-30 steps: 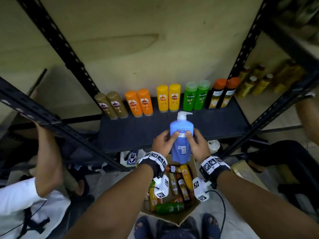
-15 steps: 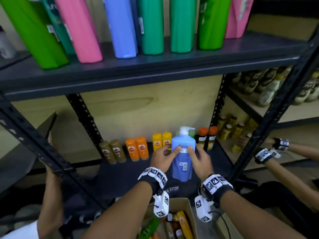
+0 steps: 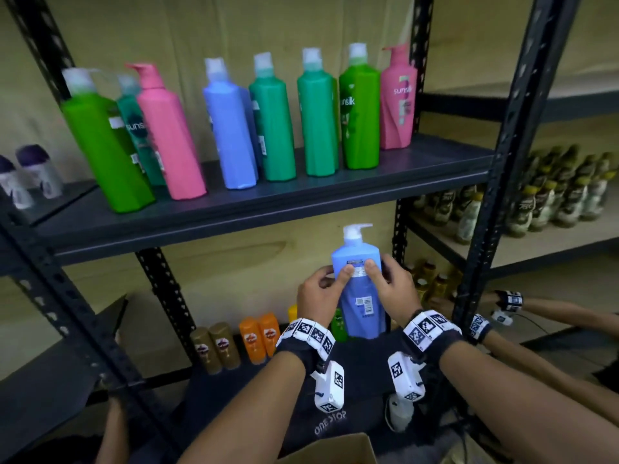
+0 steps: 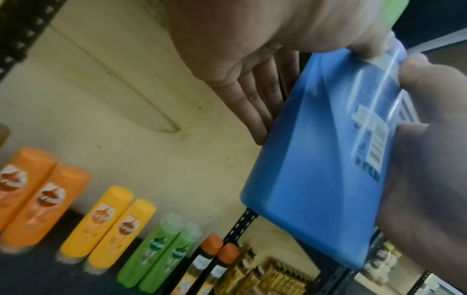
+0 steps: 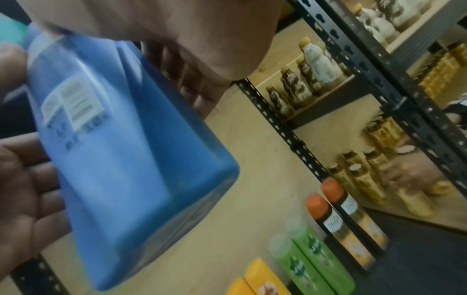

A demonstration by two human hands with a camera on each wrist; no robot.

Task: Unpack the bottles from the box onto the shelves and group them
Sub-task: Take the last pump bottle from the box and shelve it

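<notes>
Left hand and right hand both grip the upright blue pump bottle.

A pale wooden panel forms the back wall. On the far left stand two small roll-on containers with purple caps. To the right is a neighbouring rack with light wooden boards, which carries rows of dark bottles with pale labels, and amber bottles lower down. Another person's forearms reach in from the right, wearing black-and-white marker wristbands. A third person's arm shows at lower left. Dark cloth printed ONE STOP lies low in the middle.
</notes>
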